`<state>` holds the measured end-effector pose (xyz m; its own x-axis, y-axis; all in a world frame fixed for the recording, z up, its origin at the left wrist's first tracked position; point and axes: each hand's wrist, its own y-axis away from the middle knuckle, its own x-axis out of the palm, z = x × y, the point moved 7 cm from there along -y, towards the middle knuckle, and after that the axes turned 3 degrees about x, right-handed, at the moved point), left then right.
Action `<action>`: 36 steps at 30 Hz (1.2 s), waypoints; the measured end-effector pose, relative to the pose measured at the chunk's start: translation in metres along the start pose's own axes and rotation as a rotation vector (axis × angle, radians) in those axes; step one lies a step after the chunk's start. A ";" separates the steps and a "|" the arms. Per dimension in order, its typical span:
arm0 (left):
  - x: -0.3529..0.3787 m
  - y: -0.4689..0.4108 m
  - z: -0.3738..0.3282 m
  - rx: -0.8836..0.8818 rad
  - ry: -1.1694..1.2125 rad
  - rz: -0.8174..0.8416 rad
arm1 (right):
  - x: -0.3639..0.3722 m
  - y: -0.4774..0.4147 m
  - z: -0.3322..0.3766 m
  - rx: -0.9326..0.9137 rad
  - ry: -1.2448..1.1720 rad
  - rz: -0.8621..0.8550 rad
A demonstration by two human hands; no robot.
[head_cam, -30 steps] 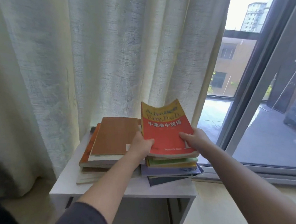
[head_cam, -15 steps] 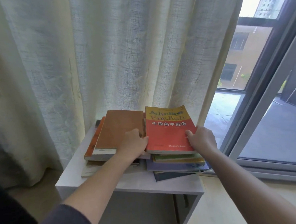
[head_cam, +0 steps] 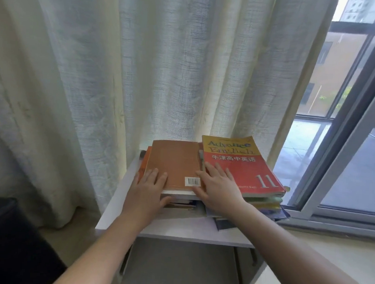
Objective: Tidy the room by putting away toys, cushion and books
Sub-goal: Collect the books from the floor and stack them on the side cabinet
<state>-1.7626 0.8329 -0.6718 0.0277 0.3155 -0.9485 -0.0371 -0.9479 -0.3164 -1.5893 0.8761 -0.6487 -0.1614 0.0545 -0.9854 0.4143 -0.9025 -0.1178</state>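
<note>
In the head view, two piles of books sit side by side at the centre of the frame, on a small white table (head_cam: pixel 186 231) against a pale curtain (head_cam: pixel 143 63).

The left pile is topped by a plain brown book (head_cam: pixel 174 160) with a barcode sticker (head_cam: pixel 192 181) at its near right corner. More books (head_cam: pixel 182 203) lie under it.

The right pile is topped by a red and yellow book (head_cam: pixel 244 166) titled "Advance English" with a large "11" on its cover. It rests on green, yellow and purple books (head_cam: pixel 267 204) that stick out unevenly toward the lower right.

Our left hand (head_cam: pixel 148 189) lies flat on the near left corner of the brown book. Its fingers are straight and close together, and the thumb reaches along the pile's front edge.

Our right hand (head_cam: pixel 219 187) lies across the seam between the two piles. Its fingers are spread apart and flat on the red cover, and the thumb rests on the brown book's near right corner, beside the barcode. Neither hand curls round a book.

At the right of the frame a window (head_cam: pixel 343 132) with a dark frame shows buildings outside. A dark shape (head_cam: pixel 3 230) fills the lower left; we cannot tell what it is.
</note>
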 end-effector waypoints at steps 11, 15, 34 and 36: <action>-0.040 0.049 0.038 -0.155 0.290 -0.336 | -0.008 0.004 -0.004 0.051 -0.281 0.016; -0.065 0.064 0.070 -0.479 0.695 -0.563 | -0.021 0.008 0.008 0.058 -0.483 -0.075; -0.053 0.043 -0.009 -0.106 1.362 0.024 | -0.030 0.007 -0.001 0.426 -1.554 -0.333; -0.046 0.039 0.012 -0.244 1.372 -0.095 | -0.043 0.006 -0.020 0.442 -1.515 -0.412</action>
<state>-1.7771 0.7817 -0.6409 0.9698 0.2182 -0.1086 0.1886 -0.9541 -0.2326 -1.5618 0.8766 -0.6099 -0.9834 0.1045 0.1486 -0.1090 -0.9938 -0.0220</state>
